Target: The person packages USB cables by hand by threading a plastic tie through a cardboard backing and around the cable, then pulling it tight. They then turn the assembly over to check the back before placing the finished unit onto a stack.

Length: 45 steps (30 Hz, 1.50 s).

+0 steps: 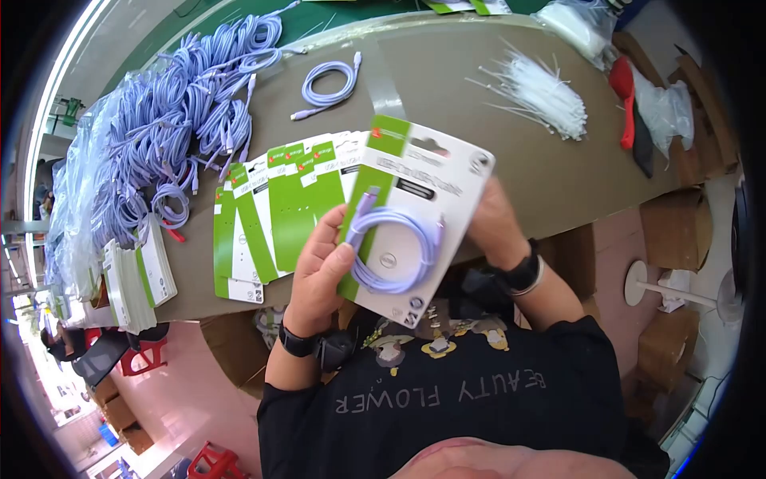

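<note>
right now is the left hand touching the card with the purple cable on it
Touching. The head view shows it: the thumb of the left hand lies over the card's left edge.

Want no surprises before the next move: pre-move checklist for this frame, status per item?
1. White-and-green rectangular cardboard card held: ok, bare left hand has its thumb on the front, near the edge.
2. Coiled lilac cable on card: ok, lies against the front.
3. Cable fastened firmly: cannot tell, card's back is hidden.
4. Bare right hand gripping: cannot tell, its fingers are behind the card.
5. Flat green-and-white spare cards neatly squared: not ok, spread out and overlapping.
6. Thin white plastic ties in view: ok, piled on the grey-brown table.
</note>
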### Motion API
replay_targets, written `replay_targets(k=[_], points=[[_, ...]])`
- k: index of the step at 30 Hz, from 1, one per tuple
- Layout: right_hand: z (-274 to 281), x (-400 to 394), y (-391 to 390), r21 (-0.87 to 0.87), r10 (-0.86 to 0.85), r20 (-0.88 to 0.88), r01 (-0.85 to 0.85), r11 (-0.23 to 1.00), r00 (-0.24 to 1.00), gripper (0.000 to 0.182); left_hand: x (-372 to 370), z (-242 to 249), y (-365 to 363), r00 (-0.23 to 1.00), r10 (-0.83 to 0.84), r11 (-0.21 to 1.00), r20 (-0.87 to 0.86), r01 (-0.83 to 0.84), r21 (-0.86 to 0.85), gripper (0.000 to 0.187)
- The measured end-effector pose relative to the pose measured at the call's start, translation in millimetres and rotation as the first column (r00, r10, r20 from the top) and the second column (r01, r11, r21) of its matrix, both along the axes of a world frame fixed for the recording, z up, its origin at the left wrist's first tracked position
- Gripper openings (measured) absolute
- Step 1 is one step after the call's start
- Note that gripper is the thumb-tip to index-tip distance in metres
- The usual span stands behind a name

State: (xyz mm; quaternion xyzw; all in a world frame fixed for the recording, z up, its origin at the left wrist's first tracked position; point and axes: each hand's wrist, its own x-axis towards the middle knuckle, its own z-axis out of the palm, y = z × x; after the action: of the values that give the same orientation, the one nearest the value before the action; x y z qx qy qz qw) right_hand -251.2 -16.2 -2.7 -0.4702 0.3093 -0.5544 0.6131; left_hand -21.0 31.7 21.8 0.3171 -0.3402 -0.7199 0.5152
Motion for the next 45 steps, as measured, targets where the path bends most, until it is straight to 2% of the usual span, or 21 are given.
replay_targets(k=[1, 2, 3, 4, 5, 8, 9, 12, 13, 16, 17, 18, 20, 22, 24, 25, 27, 32, 35, 39, 45], points=[[-5.6, 5.3, 4.9, -0.111, 0.125, 0.068, -0.117, 0.987, 0.990, 0.037, -4.7, 3.2, -2.0, 0.998, -0.067, 0.998, -0.005, 0.067, -0.004, 0.060], [-10.9, 6.0, 6.7, -0.115, 0.116, 0.053, -0.110, 0.987, 0.992, 0.037, -9.7, 6.0, -3.1, 0.991, -0.135, 0.991, -0.010, 0.135, -0.004, 0.059], [-16.0, 5.5, 8.9, 0.071, 0.297, 0.369, -0.346, 0.936, 0.881, 0.039, -14.5, 7.9, -3.1, 0.979, -0.202, 0.979, -0.014, 0.202, -0.001, 0.058], [-20.0, 4.2, 10.4, 0.162, 0.354, 0.672, -0.595, 0.787, 0.651, 0.042, -18.6, 9.2, -2.9, 0.978, -0.208, 0.978, -0.027, 0.208, -0.005, 0.058], [-23.6, 3.9, 10.7, 0.165, 0.354, 0.665, -0.592, 0.789, 0.657, 0.042, -21.0, 11.1, -2.8, 0.976, -0.215, 0.977, -0.017, 0.215, 0.010, 0.057], [-29.3, 10.6, 9.9, 0.061, 0.362, 0.818, -0.693, 0.718, 0.447, 0.049, -21.6, 14.3, -0.8, 0.976, -0.215, 0.976, 0.017, 0.214, 0.045, 0.053], [-27.1, 9.4, 12.7, 0.061, 0.364, 0.819, -0.697, 0.714, 0.444, 0.049, -22.5, 14.3, 0.7, 0.975, -0.213, 0.977, 0.070, 0.212, 0.011, 0.052], [-11.8, -5.0, 25.1, 0.232, 0.437, 0.216, -0.481, 0.846, 0.873, 0.048, -24.6, 15.0, 1.8, 0.963, -0.209, 0.974, 0.170, 0.221, -0.054, 0.051], [-12.4, -4.5, 24.7, 0.234, 0.437, 0.215, -0.480, 0.845, 0.873, 0.048, -24.4, 17.7, 1.1, 0.956, -0.203, 0.972, 0.211, 0.223, -0.077, 0.053], [-13.5, -1.5, 17.5, 0.224, 0.373, 0.535, -0.553, 0.803, 0.758, 0.041, -24.0, 23.2, -2.5, 0.938, -0.183, 0.964, 0.295, 0.230, -0.132, 0.058], [-1.5, -4.6, 9.6, 0.050, 0.362, -0.022, -0.360, 0.932, 0.932, 0.037, -24.8, 23.5, -4.9, 0.942, -0.150, 0.968, 0.301, 0.201, -0.148, 0.058], [16.8, -10.6, -0.3, -0.222, 0.106, -0.534, -0.260, 0.940, 0.839, 0.034, -25.2, 23.3, -6.4, 0.945, -0.115, 0.972, 0.307, 0.171, -0.160, 0.057], [42.6, -30.5, -18.0, -0.382, -0.292, -0.887, -0.211, 0.900, 0.358, 0.032, -23.9, 19.2, -7.4, 0.946, -0.079, 0.976, 0.314, 0.138, -0.170, 0.057], [54.5, -69.9, -39.2, -0.610, -0.568, -0.791, -0.221, 0.761, 0.228, 0.031, -21.9, 7.5, -8.6, 0.928, 0.068, 0.978, 0.367, 0.011, -0.210, 0.059], [55.9, -113.1, -57.9, -0.595, -0.610, -0.792, -0.232, 0.770, 0.006, 0.030, -20.5, 0.9, -9.7, 0.911, 0.141, 0.970, 0.387, -0.050, -0.237, 0.059], [52.8, -133.4, -63.6, -0.599, -0.616, -0.788, -0.234, 0.766, 0.002, 0.030, -20.5, -0.8, -10.1, 0.934, 0.165, 0.976, 0.317, -0.109, -0.188, 0.060], [37.7, -163.6, -73.1, -0.468, -0.487, -0.853, -0.136, 0.873, -0.188, 0.022, -21.2, -3.9, -11.1, 0.959, 0.226, 0.974, 0.173, -0.216, -0.074, 0.061], [24.9, -177.3, -83.3, -0.352, -0.355, -0.907, -0.055, 0.934, -0.227, 0.016, -23.5, -10.4, -14.8, 0.936, 0.319, 0.943, 0.150, -0.299, -0.146, 0.064], [26.5, -168.2, -79.6, -0.537, -0.535, -0.820, -0.049, 0.842, -0.202, 0.011, -22.7, -8.6, -12.5, 0.870, 0.364, 0.924, 0.333, -0.292, -0.247, 0.060], [21.8, -173.0, -84.4, -0.524, -0.523, -0.823, -0.059, 0.850, -0.222, 0.010, -19.2, -7.7, -11.1, 0.777, 0.395, 0.909, 0.490, -0.255, -0.329, 0.051], [31.3, -169.0, -84.7, -0.562, -0.557, -0.815, -0.019, 0.827, -0.160, 0.008, -14.3, -8.2, -14.2, 0.857, 0.319, 0.947, 0.405, -0.270, -0.174, 0.039]])
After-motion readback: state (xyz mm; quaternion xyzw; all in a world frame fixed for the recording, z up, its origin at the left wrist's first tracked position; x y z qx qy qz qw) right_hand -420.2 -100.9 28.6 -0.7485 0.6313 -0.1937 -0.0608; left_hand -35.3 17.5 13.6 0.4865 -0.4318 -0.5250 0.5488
